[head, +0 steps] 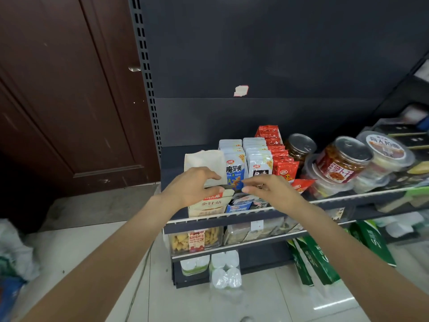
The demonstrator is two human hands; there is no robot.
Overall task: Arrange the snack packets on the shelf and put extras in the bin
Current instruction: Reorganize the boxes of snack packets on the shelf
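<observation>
Under both hands, on the dark shelf (290, 211): upright rows of snack packets, cream packets (205, 162) gripped at the top edge by the left hand (192, 188), blue packets (235, 169) just right of it. The right hand (270, 189) hovers with fingers loosely extended, holding nothing, over fallen packets largely hidden beneath it. Right of that hand: red packets (286, 170), then lidded jars (342, 160) of reddish contents; labels beyond are blurred.

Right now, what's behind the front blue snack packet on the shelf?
Behind the front blue packet, more packets of that row stand upright toward the shelf's dark back panel. Only their top edges show; their faces are covered.
</observation>
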